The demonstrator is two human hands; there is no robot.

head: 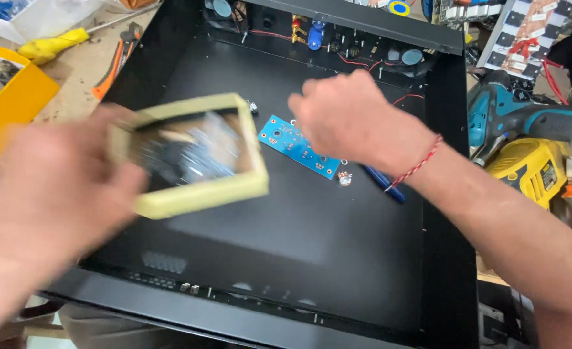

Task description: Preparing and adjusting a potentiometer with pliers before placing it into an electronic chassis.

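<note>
**Small-parts tray held over open chassis, board under right hand**

Far left of the left hand: yellow bin (5,97) and yellow-handled screwdriver (50,45) on the bench. Left hand (53,200), motion-blurred, is clamped on the edge of a pale yellow tray (199,194) of small metal hardware; it holds the tray tilted above the black chassis (299,245) floor, probably to keep the contents within reach of the other hand. Just right of the tray, a blue circuit board (296,147) lies flat on the chassis floor. Right hand (347,113) hovers over the board's far end, fingers curled downward; whether they pinch anything I cannot tell. A blue-handled tool (383,184) lies under the right wrist. Beyond the right forearm: teal drill (525,119), yellow power tool (535,168).
</note>
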